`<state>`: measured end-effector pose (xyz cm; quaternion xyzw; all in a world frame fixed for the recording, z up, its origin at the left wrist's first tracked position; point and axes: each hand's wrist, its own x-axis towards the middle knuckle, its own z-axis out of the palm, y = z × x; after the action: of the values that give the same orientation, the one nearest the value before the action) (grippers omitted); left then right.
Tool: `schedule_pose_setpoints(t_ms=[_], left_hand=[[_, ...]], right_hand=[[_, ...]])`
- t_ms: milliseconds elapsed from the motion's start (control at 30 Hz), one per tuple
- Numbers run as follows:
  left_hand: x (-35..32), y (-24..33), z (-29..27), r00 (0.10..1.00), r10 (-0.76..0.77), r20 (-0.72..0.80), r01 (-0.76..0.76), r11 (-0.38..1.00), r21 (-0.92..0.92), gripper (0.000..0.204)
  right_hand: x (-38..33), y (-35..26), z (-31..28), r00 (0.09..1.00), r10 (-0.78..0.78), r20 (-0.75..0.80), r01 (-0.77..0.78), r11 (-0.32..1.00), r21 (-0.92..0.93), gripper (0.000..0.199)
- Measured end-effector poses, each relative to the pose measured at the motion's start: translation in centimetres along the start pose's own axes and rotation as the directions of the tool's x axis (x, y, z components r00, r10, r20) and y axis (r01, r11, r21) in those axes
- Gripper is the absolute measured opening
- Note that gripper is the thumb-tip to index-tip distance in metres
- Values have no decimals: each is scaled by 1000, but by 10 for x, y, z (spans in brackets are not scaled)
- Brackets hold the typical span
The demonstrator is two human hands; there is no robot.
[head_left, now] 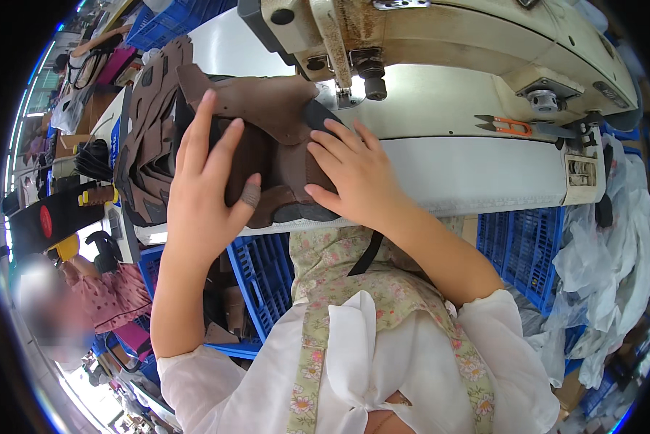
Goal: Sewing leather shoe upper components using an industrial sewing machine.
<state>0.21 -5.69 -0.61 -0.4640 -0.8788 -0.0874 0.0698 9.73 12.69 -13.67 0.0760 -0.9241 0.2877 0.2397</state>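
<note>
A brown leather-like piece (267, 101), apparently a shoe upper with a dark lining, lies on the white bed of a sewing machine (426, 101). Its far right corner reaches the presser foot (344, 94). My left hand (205, 181) rests on the left part of the piece, fingers spread; grey wrapping covers part of its thumb. Flat on the right part lies my right hand (361, 170), fingers stretched toward the left, close to the needle area. Neither hand grips anything. Beside my left hand, a layered stack of similar brown pieces (147, 137) sits on the machine bed.
Orange-handled thread snips (509, 126) lie on the bed at right. Below the table stand blue crates (263, 282), one holding brown scraps. Clear plastic bags (592, 267) hang at right. Another person in pink (115, 296) sits at left.
</note>
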Motion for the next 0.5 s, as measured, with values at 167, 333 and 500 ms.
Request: schedule_pose_setpoints(t_ms=[167,333,500], left_hand=[[-4,18,3,984,141,108,-151,985,86,36],[-8,28,1,994,75,75,-96,938,334,32],[-14,45,26,958,97,268,-249,745,619,42]], right_hand=[[-9,1,1,998,23,56,-16,991,-132,54],[-11,4,6,998,27,51,-20,991,-135,55],[-10,5,7,997,-14,75,26,986,-164,55]])
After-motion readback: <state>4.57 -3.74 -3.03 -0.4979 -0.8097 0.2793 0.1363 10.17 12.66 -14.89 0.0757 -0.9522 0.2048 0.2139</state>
